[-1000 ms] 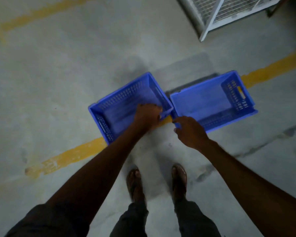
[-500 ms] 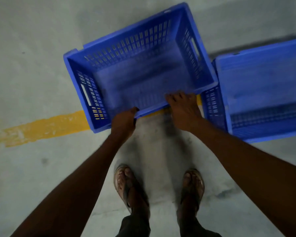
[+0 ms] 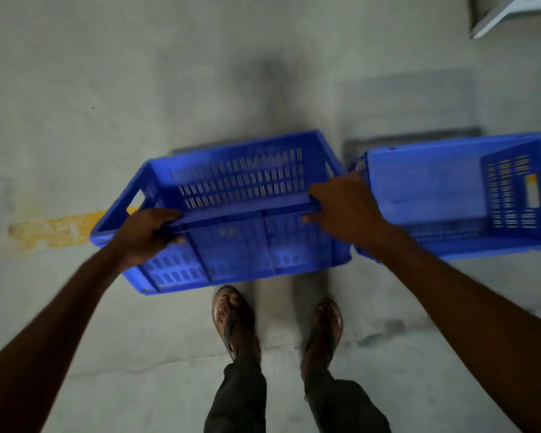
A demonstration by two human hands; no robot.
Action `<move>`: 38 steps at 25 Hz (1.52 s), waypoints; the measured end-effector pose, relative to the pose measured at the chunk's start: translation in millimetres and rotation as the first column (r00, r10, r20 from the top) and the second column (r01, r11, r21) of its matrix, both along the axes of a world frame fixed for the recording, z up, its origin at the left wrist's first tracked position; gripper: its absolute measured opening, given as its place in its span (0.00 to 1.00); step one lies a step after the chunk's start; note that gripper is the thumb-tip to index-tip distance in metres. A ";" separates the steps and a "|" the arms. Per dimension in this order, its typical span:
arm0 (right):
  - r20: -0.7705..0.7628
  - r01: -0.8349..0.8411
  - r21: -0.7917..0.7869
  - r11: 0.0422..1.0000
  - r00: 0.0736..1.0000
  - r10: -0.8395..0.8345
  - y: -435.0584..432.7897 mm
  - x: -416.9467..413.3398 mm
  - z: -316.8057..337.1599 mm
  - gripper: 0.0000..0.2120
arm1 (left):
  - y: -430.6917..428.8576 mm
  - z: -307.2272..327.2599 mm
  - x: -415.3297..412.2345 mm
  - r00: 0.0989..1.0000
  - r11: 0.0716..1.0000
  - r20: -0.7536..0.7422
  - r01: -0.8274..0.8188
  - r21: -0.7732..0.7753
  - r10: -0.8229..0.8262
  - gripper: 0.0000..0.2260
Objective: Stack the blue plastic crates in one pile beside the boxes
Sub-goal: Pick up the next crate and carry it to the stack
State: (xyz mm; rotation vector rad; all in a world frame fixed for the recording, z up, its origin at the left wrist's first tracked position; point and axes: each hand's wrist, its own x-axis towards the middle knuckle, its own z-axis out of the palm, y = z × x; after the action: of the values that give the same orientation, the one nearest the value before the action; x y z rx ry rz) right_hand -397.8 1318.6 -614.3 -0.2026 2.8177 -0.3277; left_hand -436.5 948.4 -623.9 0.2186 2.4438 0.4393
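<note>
Concrete floor (image 3: 107, 89), yellow line (image 3: 53, 229) beneath tilted blue crate (image 3: 235, 245).

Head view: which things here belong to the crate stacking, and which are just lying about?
Job: tilted blue crate, gripped at its near rim by the left hand and right hand; second blue crate beside it.
Just there: yellow floor line; white frame, top right.

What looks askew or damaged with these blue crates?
Only the held crate is tipped away from the person, left hand and right hand gripping its near rim. The other crate sits on the floor beside it. No damage visible.
</note>
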 end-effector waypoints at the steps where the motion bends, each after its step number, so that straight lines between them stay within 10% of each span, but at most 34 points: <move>1: -0.027 -0.034 -0.047 0.998 0.999 0.033 -18.7 4.7 32.7 0.16 | -17.3 29.0 4.5 1.000 1.000 -0.007 0.026 -0.005 -0.026 0.21; 6: -0.127 -0.214 -0.192 0.958 0.973 0.192 -156.2 65.1 185.0 0.11 | -19.3 175.3 74.4 0.979 0.990 0.182 0.068 0.123 -0.089 0.34; 9: -0.078 -0.257 -0.325 0.910 0.966 0.245 -191.7 97.6 266.2 0.08 | 14.7 260.0 130.4 1.000 0.979 0.018 -0.024 0.203 0.021 0.12; 16: -0.069 -0.593 -0.345 0.727 0.789 0.611 -146.8 90.0 400.3 0.47 | -73.2 420.8 235.3 0.959 0.993 -0.283 0.057 0.107 -0.025 0.19; 20: -0.202 -0.670 -0.197 0.715 0.742 0.639 -218.8 93.3 447.5 0.38 | -158.0 498.0 307.1 0.895 0.975 -0.404 -0.121 0.184 0.187 0.08; 23: -0.273 -0.720 -0.244 0.650 0.694 0.666 -323.6 134.9 472.1 0.33 | -216.8 548.6 358.8 0.890 0.920 -0.257 -0.328 0.214 0.377 0.18; 26: -0.407 -0.825 -0.134 0.548 0.550 0.729 -423.1 181.0 487.6 0.31 | -270.6 556.5 413.3 0.831 0.844 -0.147 -0.531 0.072 0.536 0.26; 29: -0.506 -0.884 -0.064 0.462 0.428 0.749 -511.2 212.7 506.3 0.28 | -308.4 527.7 451.6 0.726 0.785 -0.457 -0.612 -0.089 0.514 0.35; 33: -0.592 -0.892 -0.075 0.446 0.400 0.700 -603.6 236.1 528.6 0.27 | -370.1 534.5 456.4 0.422 0.642 -0.743 -0.767 0.012 0.519 0.21; 38: -0.550 -0.938 0.063 0.341 0.253 0.796 -694.8 200.3 541.3 0.29 | -461.5 542.1 455.7 0.335 0.643 -0.857 -0.766 -0.006 0.391 0.20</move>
State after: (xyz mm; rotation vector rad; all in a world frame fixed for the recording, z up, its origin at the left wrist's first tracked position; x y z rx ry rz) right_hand -197.5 623.8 -73.0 -2.1506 2.4671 -0.4161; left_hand 19.2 486.9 -81.8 -0.9720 3.4200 0.0588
